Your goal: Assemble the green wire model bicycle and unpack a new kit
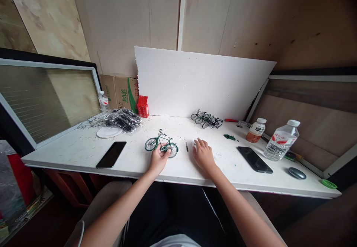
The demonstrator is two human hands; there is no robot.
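Observation:
My left hand (158, 161) grips a small green model bicycle (158, 140) near its pedals and rear wheel, keeping it roughly upright just over the white table. The handlebar tilts up toward the far left. Resting palm down on the table, my right hand (204, 154) has its fingers apart. A tiny pale item by its fingertips is too small to make out. Between the two hands lies a small dark screwdriver (186, 147). Green plastic parts (229, 137) lie beyond my right hand.
Several finished-looking model bicycles (206, 119) stand against the white board (200, 80). Plastic-wrapped black parts (125, 120) sit back left, beside a red box (143, 106). Phones (111, 155) flank my hands. Bottles (281, 141) and a mouse (297, 173) are at right.

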